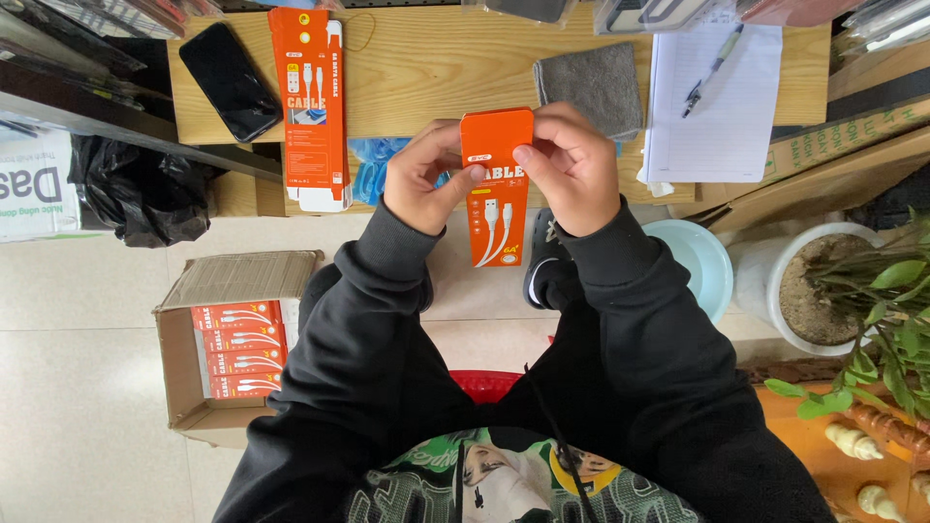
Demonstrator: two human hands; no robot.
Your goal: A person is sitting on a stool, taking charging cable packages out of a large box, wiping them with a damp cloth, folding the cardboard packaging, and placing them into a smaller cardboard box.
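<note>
Pinching orange cable box (496, 189) top between both hands' fingers (463, 179).

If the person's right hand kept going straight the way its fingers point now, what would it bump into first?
The right hand points leftward and already touches the orange cable box; beyond it the left hand lies in line, so the box first.

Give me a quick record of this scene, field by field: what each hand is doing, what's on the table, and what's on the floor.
Left hand: left hand grips the left edge of the orange cable box, thumb on its front
Right hand: right hand holds the box's top right, thumb on its front
Box position: upright, held above the lap
Table: wooden table with a black phone, a flattened orange package, a grey cloth, a notepad and a pen
Floor, left: cardboard carton holding more orange boxes
Floor, right: potted plant
</note>
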